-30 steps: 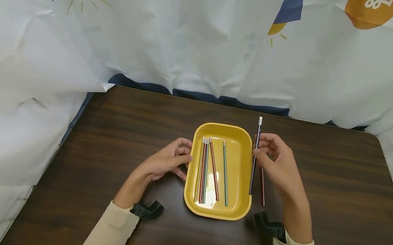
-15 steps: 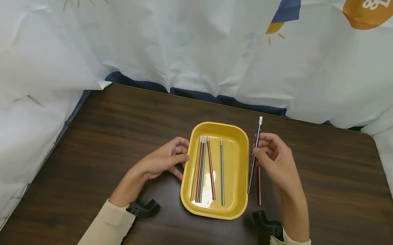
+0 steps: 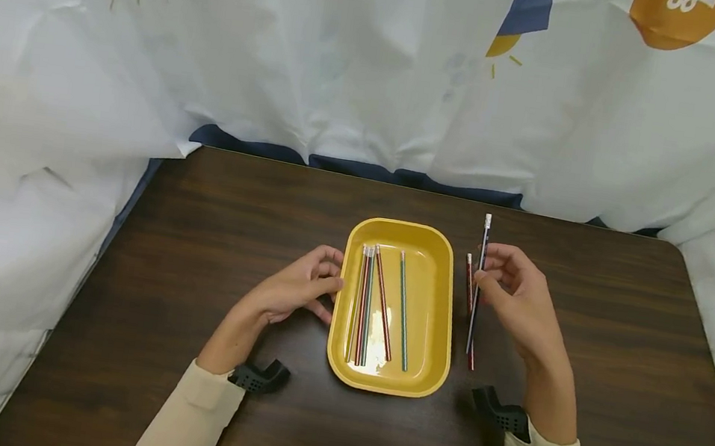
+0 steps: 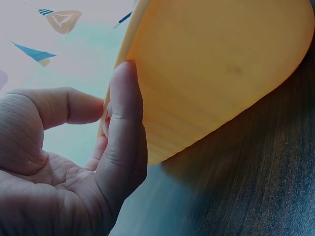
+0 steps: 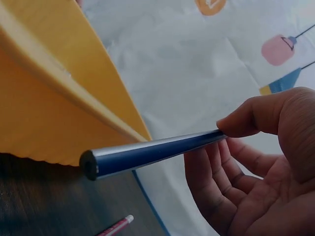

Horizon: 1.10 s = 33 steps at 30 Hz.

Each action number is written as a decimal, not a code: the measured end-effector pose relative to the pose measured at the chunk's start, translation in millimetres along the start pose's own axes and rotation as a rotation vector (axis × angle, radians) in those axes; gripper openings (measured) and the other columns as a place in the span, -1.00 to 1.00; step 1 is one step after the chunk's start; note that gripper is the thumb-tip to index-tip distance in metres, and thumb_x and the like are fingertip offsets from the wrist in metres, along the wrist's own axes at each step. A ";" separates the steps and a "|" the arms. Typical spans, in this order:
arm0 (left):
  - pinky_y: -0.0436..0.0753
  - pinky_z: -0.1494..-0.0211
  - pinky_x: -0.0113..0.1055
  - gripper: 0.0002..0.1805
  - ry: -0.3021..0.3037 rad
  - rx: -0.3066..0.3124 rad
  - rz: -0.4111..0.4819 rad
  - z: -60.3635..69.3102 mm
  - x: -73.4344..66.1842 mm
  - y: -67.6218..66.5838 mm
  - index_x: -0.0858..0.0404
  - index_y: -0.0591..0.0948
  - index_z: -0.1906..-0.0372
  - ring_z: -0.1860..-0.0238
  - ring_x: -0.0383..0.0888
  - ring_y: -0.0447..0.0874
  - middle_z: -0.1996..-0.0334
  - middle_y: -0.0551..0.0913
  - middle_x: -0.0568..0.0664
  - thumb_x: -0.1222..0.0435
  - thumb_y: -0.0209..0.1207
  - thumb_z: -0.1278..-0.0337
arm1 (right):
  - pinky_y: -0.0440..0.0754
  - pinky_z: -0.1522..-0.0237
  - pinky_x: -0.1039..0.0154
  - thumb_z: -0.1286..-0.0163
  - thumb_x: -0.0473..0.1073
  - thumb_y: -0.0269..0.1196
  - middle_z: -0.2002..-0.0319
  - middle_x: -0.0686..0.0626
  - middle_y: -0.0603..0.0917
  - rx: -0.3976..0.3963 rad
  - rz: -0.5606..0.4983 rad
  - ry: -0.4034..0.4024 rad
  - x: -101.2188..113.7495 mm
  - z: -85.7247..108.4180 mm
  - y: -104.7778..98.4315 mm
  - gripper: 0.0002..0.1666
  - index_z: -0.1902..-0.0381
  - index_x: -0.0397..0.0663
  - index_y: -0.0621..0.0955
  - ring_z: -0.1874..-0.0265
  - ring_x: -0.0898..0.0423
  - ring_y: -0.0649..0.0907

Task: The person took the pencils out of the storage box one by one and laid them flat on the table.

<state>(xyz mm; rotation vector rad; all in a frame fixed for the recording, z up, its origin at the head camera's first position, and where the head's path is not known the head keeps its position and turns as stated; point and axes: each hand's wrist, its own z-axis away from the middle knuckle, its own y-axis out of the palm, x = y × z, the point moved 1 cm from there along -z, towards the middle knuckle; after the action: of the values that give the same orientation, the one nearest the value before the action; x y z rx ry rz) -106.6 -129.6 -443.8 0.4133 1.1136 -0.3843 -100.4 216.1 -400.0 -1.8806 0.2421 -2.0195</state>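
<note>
A yellow tray (image 3: pixel 385 382) stands on the table, with several red, green and gold-coloured pencils lying lengthwise inside. At its left side my left hand (image 3: pixel 298 287) pinches the rim; in the left wrist view the thumb and a finger (image 4: pixel 127 113) meet on either side of the edge. To the right of the tray, my right hand (image 3: pixel 520 297) holds a dark blue pencil (image 5: pixel 152 153) between thumb and fingers, its white eraser end pointing away from me. Below that pencil lies a red pencil (image 3: pixel 469 283), partly covered by it in the head view.
The dark wooden table (image 3: pixel 637 365) extends on both sides of the tray. White printed cloth (image 3: pixel 378 67) hangs behind its far edge and along the left and right. A black wrist mount (image 3: pixel 259 376) sits on each forearm, over beige sleeves.
My right hand has shifted right, carrying the blue pencil away from the tray's rim. The red pencil's eraser end has come into sight. My left hand keeps its hold on the tray.
</note>
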 end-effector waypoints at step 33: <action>0.88 0.29 -0.19 -0.48 -0.007 -0.007 -0.021 1.7 -4.5 -1.3 0.34 0.16 -0.43 0.18 -0.01 0.65 -0.01 0.54 0.29 0.39 0.07 -0.55 | 0.84 0.32 0.21 -0.54 -0.24 0.22 0.01 -0.20 0.56 -0.067 0.119 0.089 -21.5 0.8 -11.3 -0.47 -0.38 -0.32 0.44 0.27 0.25 0.63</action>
<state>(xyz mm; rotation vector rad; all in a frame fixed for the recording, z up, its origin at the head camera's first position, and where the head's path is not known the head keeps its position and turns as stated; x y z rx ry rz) -107.7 -131.1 -439.3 0.3941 1.1131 -0.4002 -100.4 234.7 -415.7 -1.7724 0.4405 -2.0398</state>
